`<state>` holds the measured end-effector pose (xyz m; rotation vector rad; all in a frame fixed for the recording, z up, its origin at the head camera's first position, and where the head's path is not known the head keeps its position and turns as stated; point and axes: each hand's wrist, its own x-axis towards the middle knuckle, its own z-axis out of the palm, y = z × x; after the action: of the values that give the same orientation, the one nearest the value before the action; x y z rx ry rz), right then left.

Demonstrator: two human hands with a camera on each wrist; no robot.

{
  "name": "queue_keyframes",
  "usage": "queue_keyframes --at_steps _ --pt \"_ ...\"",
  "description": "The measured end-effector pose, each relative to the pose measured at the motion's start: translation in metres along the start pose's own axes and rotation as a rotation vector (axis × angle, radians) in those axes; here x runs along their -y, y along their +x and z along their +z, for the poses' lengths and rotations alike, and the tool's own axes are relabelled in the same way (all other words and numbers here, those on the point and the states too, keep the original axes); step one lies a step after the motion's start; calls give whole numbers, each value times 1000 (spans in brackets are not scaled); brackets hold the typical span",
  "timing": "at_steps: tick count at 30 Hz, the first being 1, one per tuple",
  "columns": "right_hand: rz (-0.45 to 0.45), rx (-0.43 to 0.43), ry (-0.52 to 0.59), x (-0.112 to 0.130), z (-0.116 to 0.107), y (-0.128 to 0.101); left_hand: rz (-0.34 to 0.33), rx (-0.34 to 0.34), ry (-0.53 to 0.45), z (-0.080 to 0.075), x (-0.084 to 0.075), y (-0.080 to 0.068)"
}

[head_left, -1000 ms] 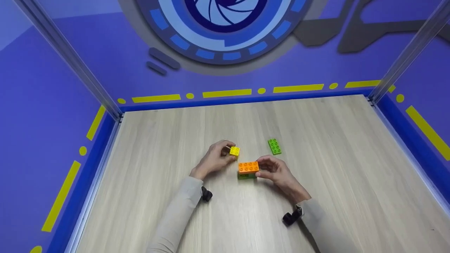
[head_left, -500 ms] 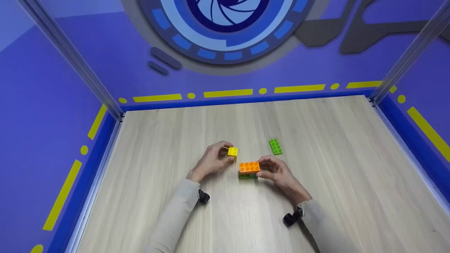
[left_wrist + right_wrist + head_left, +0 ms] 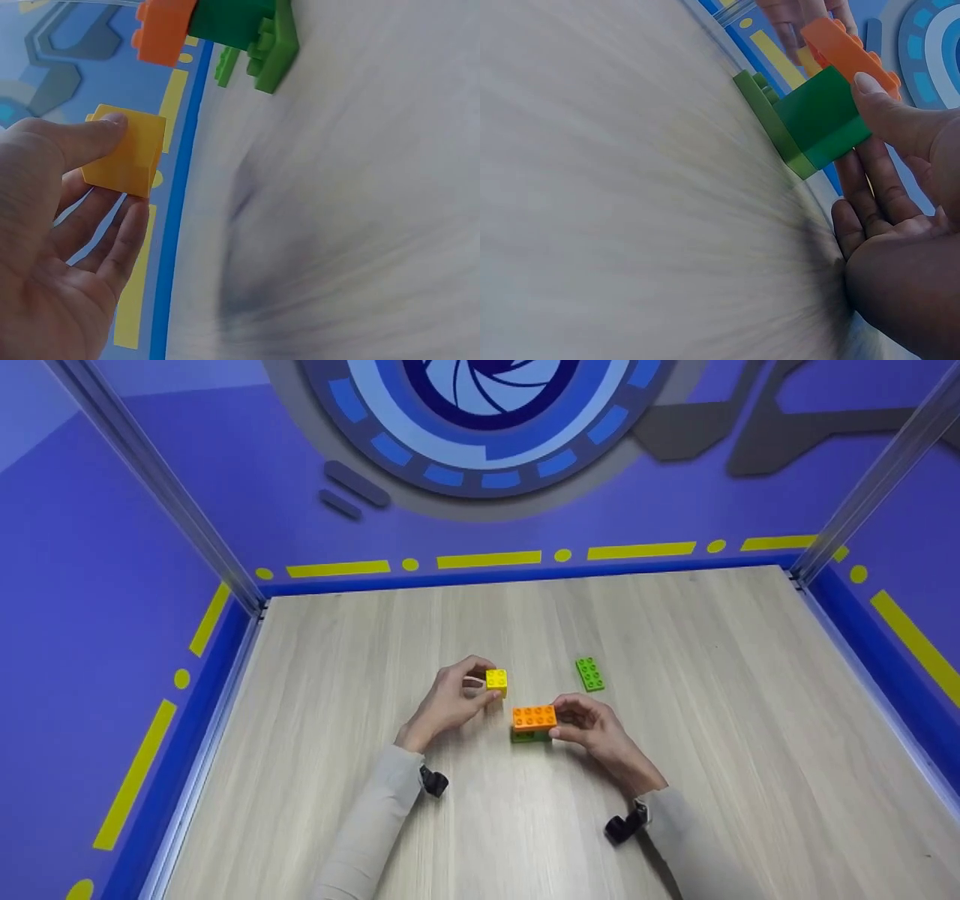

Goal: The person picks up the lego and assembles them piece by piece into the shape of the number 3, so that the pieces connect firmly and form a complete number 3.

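The yellow brick, pinched by the left hand, has lifted slightly at frame centre. The right hand grips the orange-topped stack; only the right wrist view shows its dark green brick on a light green plate.

No text, label, brand or number can be read anywhere.

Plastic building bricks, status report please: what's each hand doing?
Left hand pinches small yellow brick. Right hand holds orange-topped green stack. Nothing between them.
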<state>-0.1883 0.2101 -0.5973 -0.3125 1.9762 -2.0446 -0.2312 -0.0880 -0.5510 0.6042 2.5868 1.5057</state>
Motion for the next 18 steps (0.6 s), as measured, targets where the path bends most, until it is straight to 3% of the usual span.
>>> queue_keyframes --at_steps 18 --pt "23 -9 -29 2 1 0 144 -17 -6 -9 -34 0"
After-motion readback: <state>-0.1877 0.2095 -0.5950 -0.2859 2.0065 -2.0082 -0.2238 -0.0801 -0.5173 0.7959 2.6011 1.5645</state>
